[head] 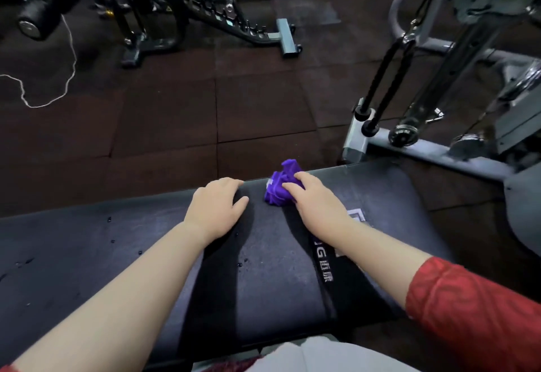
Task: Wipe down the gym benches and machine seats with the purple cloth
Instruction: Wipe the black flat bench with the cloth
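Note:
A black padded gym bench [87, 254] runs across the lower half of the view, with small water drops on its left part. The purple cloth [279, 186] lies bunched at the bench's far edge. My right hand [317, 205] presses down on the cloth's near right side, fingers bent over it. Just left of the cloth, my left hand [218, 206] rests flat on the bench edge with fingers spread, holding nothing.
A grey cable machine frame [424, 149] with black handles [369, 120] stands at the right, close to the bench end. Another black adjustable bench frame [234, 20] is at the far top. A white cord [44, 102] lies on the dark rubber floor tiles [175, 126].

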